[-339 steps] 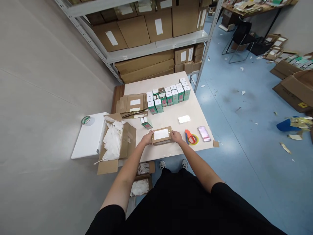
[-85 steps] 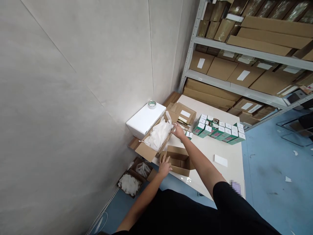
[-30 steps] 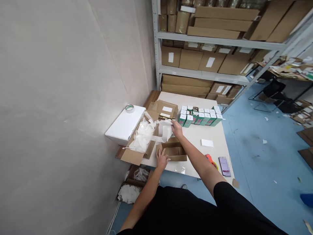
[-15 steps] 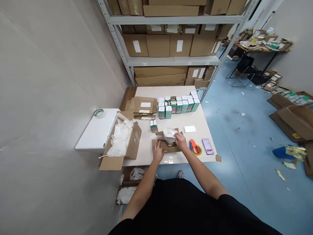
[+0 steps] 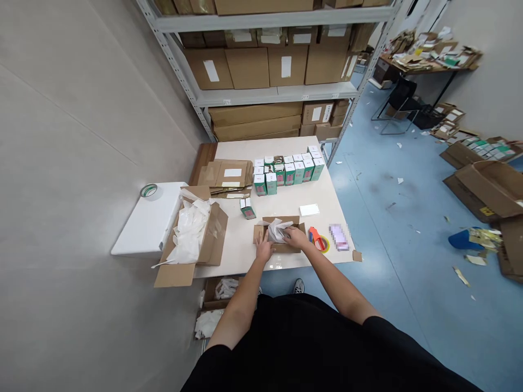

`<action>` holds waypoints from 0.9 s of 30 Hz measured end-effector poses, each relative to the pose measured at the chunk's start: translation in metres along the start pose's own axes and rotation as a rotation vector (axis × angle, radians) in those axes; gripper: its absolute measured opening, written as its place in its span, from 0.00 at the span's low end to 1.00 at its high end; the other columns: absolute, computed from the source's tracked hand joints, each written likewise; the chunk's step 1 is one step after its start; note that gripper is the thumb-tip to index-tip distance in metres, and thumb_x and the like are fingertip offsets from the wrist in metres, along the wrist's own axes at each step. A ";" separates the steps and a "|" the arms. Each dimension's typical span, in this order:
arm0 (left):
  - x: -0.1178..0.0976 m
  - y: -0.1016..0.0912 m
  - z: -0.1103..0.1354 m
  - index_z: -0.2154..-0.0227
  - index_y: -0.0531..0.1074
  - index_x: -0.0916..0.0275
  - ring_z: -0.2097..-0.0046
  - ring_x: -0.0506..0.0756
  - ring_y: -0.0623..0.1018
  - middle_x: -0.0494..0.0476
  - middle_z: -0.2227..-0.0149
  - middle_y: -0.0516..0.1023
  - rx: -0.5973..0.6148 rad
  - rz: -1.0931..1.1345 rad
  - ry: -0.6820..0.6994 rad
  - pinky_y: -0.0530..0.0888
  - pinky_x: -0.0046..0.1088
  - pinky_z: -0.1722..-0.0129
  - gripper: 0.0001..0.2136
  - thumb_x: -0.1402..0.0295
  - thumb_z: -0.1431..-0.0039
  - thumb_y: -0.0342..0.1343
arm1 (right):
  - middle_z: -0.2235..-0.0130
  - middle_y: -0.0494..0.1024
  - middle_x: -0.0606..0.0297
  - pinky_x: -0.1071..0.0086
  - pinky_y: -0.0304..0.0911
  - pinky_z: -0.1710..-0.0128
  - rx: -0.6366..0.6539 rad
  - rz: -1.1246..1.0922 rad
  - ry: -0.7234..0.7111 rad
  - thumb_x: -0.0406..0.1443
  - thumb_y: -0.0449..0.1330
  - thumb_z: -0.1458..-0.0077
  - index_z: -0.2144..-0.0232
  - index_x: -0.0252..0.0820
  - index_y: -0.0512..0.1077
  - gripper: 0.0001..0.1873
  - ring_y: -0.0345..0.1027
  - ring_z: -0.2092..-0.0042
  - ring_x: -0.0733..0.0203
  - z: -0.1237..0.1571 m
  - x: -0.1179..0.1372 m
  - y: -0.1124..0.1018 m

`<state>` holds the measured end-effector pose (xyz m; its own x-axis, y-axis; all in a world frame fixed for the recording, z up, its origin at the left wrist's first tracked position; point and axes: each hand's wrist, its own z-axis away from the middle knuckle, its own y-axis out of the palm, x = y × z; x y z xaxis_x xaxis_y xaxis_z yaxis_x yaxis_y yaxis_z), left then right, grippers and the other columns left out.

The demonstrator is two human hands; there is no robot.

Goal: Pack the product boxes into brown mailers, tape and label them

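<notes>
The open small box (image 5: pixel 281 235) sits at the table's (image 5: pixel 286 204) near edge. Left of the box stands a carton (image 5: pixel 192 239); right of it lie scissors (image 5: pixel 316 238); behind it stand rows of packets (image 5: pixel 286 169).

- No words or numbers can be read anywhere.
- The white labels on the brown cardboard boxes (image 5: pixel 248 66) are too small to read.
- So is the print on the small green boxes (image 5: pixel 286 169).

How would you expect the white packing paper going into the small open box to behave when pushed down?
The white packing paper looks crumpled and thin, so probably floppy and light, compressing easily under the right hand. It may spring back above the small open box, which the left hand steadies.
</notes>
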<state>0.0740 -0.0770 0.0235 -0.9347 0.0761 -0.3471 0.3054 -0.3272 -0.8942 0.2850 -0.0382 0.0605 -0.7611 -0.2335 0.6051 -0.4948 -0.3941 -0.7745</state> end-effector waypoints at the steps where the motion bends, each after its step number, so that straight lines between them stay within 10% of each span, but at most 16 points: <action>1: -0.001 0.001 -0.001 0.53 0.82 0.53 0.25 0.74 0.45 0.57 0.25 0.51 -0.003 0.008 0.013 0.47 0.66 0.31 0.17 0.70 0.47 0.68 | 0.39 0.74 0.51 0.58 0.62 0.38 -0.022 -0.006 0.002 0.39 0.62 0.39 0.42 0.43 0.75 0.24 0.68 0.39 0.46 0.003 -0.002 -0.001; 16: 0.002 -0.006 0.008 0.42 0.73 0.61 0.28 0.68 0.57 0.64 0.32 0.66 -0.395 0.140 0.085 0.61 0.54 0.31 0.23 0.69 0.41 0.56 | 0.30 0.61 0.52 0.53 0.55 0.31 -0.239 -0.114 -0.023 0.37 0.62 0.41 0.32 0.45 0.63 0.35 0.53 0.29 0.47 0.007 -0.017 0.001; 27: 0.051 -0.080 -0.041 0.30 0.58 0.62 0.25 0.65 0.51 0.64 0.26 0.52 -0.441 0.293 -0.097 0.55 0.47 0.28 0.30 0.61 0.32 0.49 | 0.28 0.58 0.54 0.52 0.53 0.30 -0.238 -0.219 -0.040 0.40 0.61 0.39 0.31 0.45 0.62 0.35 0.52 0.28 0.49 -0.068 0.047 0.003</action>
<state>0.0091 -0.0088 0.0654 -0.8051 -0.0536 -0.5907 0.5835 0.1071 -0.8050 0.2194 0.0098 0.0736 -0.6105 -0.2030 0.7655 -0.7329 -0.2215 -0.6432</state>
